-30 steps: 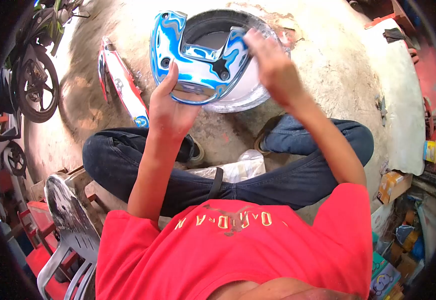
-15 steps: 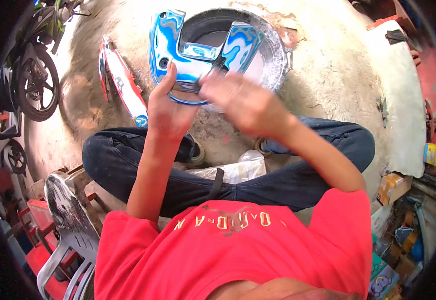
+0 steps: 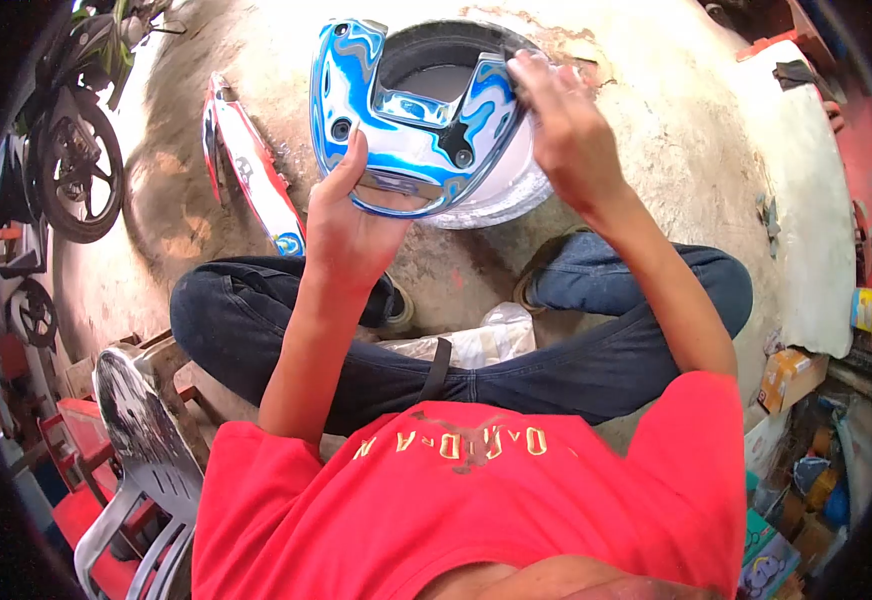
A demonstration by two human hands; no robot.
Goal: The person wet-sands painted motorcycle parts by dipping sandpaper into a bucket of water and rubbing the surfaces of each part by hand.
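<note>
A U-shaped motorcycle body panel (image 3: 356, 110) with a swirled blue, white and silver finish is held up above a round black basin (image 3: 556, 185). My left hand (image 3: 356, 215) grips its lower left edge, thumb on the face and fingers hidden behind. At the panel's upper right arm is my right hand (image 3: 571, 125), its bent fingers pressed along the outer edge and slightly blurred. Whatever lies under those fingertips is hidden. Whitish liquid shows inside the basin, behind the panel.
A red and white panel piece (image 3: 246, 165) lies on the concrete floor at left, near a motorcycle wheel (image 3: 78, 165). A plastic-wrapped bundle (image 3: 486, 340) rests between my crossed legs. A worn plastic chair (image 3: 151, 430) stands at lower left; a cardboard box (image 3: 791, 378) is at right.
My right hand has moved up and right, from the panel's lower middle to its upper right edge. The panel has shifted slightly right and turned a little, still in my left hand.
</note>
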